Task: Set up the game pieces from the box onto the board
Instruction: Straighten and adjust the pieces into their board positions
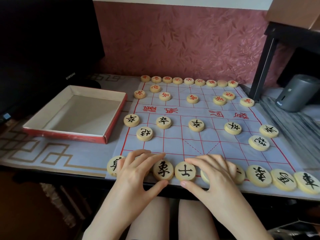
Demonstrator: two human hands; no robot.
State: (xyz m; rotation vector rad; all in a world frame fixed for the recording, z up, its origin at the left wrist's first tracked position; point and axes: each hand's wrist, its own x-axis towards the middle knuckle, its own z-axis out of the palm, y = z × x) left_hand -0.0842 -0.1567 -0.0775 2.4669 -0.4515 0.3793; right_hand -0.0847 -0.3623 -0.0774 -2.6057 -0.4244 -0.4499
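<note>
Along the near edge of the board (174, 144), the black back row (185, 171) appeared ready for straightening. The left hand (138, 168) and right hand (213, 172) were laid over its discs, fingers (152, 157) loosely spread, nothing gripped. The box (115, 122) was seen empty on the table (52, 153), left of the board. Each disc would best be nudged onto its line crossing, neighbours left undisturbed.

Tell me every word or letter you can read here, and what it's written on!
"SAMSUNG": on the monitor.
"象": black, on a near-row piece.
"士": black, on the piece beside it.
"卒": black, on a middle-row piece.
"車": black, on the near right corner piece.
"楚河": red, upside down, on the board.
Too small to read: far row of red pieces; grey canister label.
</note>
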